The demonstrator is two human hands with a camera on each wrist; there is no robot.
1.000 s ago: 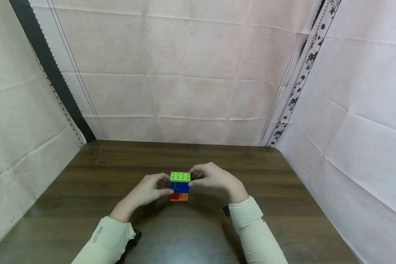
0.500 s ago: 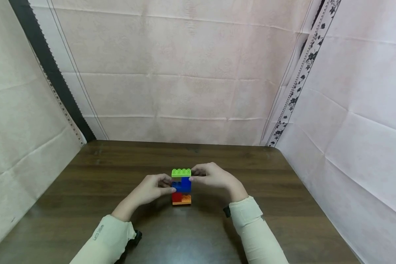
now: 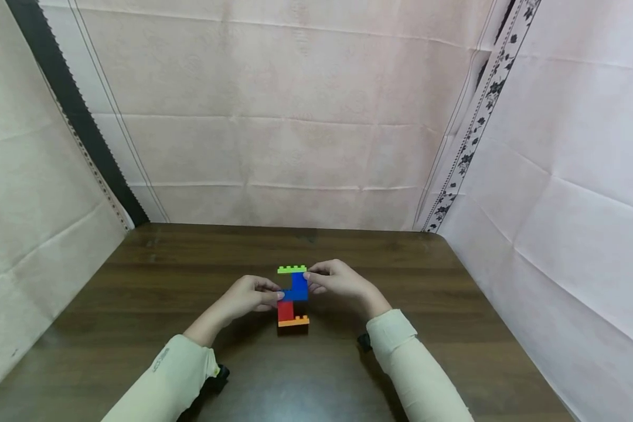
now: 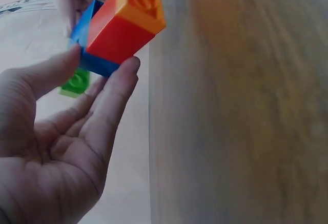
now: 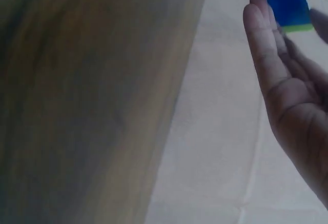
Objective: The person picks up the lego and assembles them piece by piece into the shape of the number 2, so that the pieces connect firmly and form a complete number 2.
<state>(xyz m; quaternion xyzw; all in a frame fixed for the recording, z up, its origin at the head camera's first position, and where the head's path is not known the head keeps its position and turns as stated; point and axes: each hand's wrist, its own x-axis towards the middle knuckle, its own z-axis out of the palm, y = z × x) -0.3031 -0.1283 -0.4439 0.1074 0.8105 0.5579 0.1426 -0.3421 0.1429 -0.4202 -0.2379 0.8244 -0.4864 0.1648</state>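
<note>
A stepped stack of toy building bricks is held up over the table between both hands. From the top it has a lime green brick [image 3: 292,269], a blue brick [image 3: 299,281] on the right, a wider blue brick [image 3: 294,295], a red brick [image 3: 285,310] on the left and an orange brick [image 3: 294,322] lowest. Thumb and fingers of my left hand [image 3: 247,299] pinch the wider blue brick at its left end. My right hand [image 3: 344,286] pinches the upper blue brick from the right. In the left wrist view, the orange brick's hollow underside shows.
A dark wooden table [image 3: 274,381] lies below the hands. Pale cloth walls [image 3: 295,117] surround it at the back and both sides. A black band [image 3: 79,117] runs down the left corner and a flower-patterned strip [image 3: 475,129] down the right.
The stack has tilted so its front side faces me, the studs turning from view. It has shifted slightly right. Both hands keep hold of it, the left one moving a little with it.
</note>
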